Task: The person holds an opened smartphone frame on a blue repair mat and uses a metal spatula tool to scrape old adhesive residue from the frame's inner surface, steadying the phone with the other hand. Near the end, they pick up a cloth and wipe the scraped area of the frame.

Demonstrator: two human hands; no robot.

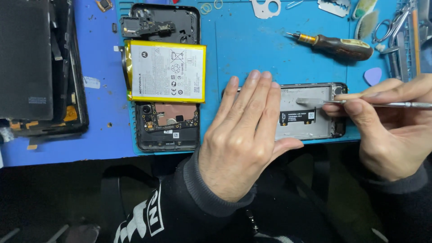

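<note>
The left hand [240, 135] lies flat and open on the phone frame [306, 112], holding nothing. The right hand [387, 126] pinches a thin metal tool [382, 104], its tip on the frame.

Both arms wear dark, almost black sleeves. Each sleeve ends in a grey ribbed cuff at the wrist. The left sleeve [180, 211] has big white letters printed on it. The left hand [240, 139] and right hand [387, 128] are bare, with no gloves or rings.
</note>
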